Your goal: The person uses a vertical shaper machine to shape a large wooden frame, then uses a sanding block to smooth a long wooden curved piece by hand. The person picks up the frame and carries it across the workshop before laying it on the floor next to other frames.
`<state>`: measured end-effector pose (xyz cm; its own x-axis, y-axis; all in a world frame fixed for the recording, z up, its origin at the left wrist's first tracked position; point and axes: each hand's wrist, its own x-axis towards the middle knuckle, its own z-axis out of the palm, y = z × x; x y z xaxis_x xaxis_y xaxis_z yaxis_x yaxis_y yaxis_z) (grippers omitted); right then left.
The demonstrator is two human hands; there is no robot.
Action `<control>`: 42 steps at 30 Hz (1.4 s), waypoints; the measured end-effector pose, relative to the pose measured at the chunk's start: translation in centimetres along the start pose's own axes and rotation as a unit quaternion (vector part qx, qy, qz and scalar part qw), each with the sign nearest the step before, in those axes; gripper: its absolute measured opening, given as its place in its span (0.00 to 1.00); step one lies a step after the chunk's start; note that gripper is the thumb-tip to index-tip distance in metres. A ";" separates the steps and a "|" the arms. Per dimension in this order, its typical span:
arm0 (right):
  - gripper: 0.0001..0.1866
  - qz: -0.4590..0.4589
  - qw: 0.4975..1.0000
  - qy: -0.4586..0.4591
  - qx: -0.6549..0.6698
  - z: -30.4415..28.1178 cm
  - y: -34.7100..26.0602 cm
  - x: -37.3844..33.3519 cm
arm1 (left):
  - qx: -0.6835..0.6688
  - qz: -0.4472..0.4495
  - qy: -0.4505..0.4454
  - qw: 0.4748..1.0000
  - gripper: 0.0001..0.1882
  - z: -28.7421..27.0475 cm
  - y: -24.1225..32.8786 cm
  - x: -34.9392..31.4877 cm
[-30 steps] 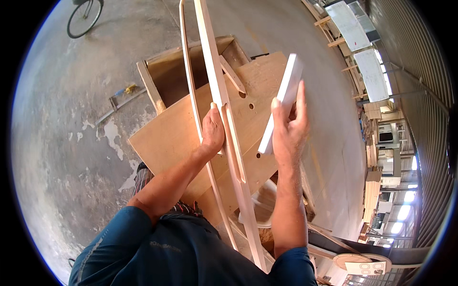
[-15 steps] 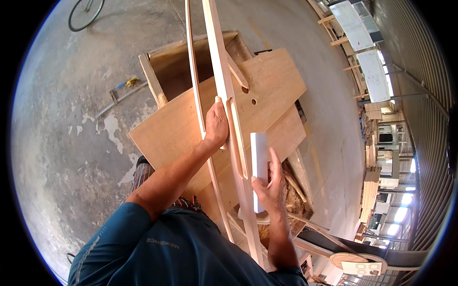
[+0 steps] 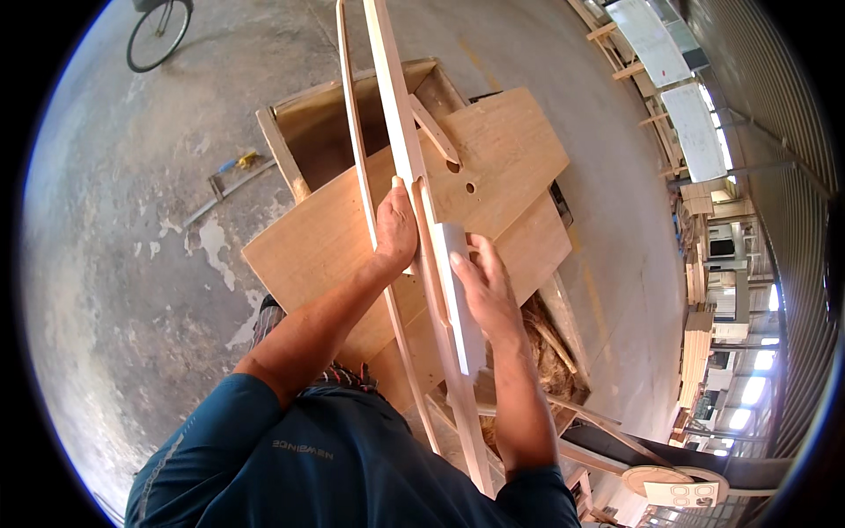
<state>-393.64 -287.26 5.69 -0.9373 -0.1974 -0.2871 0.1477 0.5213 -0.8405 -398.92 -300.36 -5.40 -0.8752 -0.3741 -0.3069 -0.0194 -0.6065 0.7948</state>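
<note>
1. Large white rectangular panel (image 3: 650,35), top right: it may be a sign board. It leans in a wooden frame; no marking can be made out on it.
2. Second white rectangular panel (image 3: 695,132), just below and right of the first, in the same row of frames.
3. Round pale disc (image 3: 678,482), bottom right: it bears a small dark printed label.
4. No packages or screens are visible.
</note>
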 end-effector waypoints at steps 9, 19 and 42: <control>0.14 -0.032 0.998 -0.005 -0.062 -0.2 1.0 -5.0 | -0.007 -0.001 0.001 1.000 0.27 -0.6 1.1 -0.5; 0.13 -0.036 0.998 -0.018 -0.049 0.7 1.0 -4.9 | -0.005 -0.014 0.031 0.999 0.27 -0.8 2.1 -1.0; 0.13 0.024 0.999 -0.021 -0.008 1.2 0.2 -5.3 | 0.011 -0.009 0.013 1.000 0.26 -1.3 1.0 -1.2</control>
<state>-388.31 -287.09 6.52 -0.9151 -0.2065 -0.3463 0.1868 0.5439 -0.8181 -397.26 -301.44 -4.97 -0.8615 -0.3824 -0.3341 -0.0448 -0.5983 0.8001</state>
